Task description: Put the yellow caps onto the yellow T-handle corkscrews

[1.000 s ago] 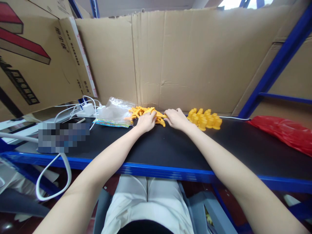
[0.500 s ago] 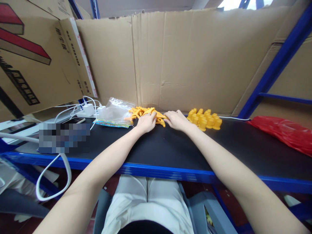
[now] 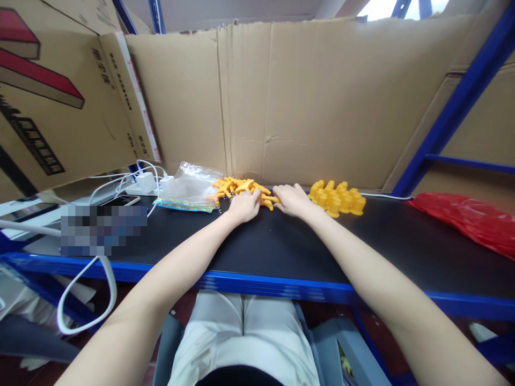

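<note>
Head view: both bare arms reach fwd over a black shelf top (image 3: 281, 246). Left hand (image 3: 243, 206) lies palm down, fingers curled onto the near edge of a loose pile of orange plastic pieces (image 3: 237, 187); can't tell if it grips one. Right hand (image 3: 293, 199) sits just beside it, fingertips touching the pile's right end, grip also unclear. Right of that hand, a cluster of yellow cup-shaped parts (image 3: 338, 195). Left of the left hand, a clear plastic bag (image 3: 189, 185), then white chargers w/ cables (image 3: 140, 182). Cardboard wall (image 3: 322, 107) behind.
</note>
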### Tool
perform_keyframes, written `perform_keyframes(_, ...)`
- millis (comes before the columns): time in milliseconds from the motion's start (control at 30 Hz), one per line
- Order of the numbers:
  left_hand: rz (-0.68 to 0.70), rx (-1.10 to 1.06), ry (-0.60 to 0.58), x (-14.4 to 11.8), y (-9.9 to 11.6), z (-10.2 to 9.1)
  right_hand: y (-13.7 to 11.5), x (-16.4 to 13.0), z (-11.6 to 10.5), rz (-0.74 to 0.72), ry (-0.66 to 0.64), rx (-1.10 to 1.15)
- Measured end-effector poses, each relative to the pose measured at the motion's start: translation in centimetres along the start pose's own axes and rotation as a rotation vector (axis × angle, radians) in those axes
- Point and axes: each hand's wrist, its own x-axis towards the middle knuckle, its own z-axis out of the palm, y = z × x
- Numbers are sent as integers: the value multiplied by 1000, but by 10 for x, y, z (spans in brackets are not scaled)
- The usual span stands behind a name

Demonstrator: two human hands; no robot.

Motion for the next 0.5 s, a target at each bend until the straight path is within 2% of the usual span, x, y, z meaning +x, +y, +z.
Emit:
perform_keyframes(267, -25, -8, 3, 2, -1, 0, 2, -2, -4, 57, -21, -56)
perform_keyframes(500, -104, -40, 30, 4, -22, 2, 32, -6, -6, 276, -91, -55)
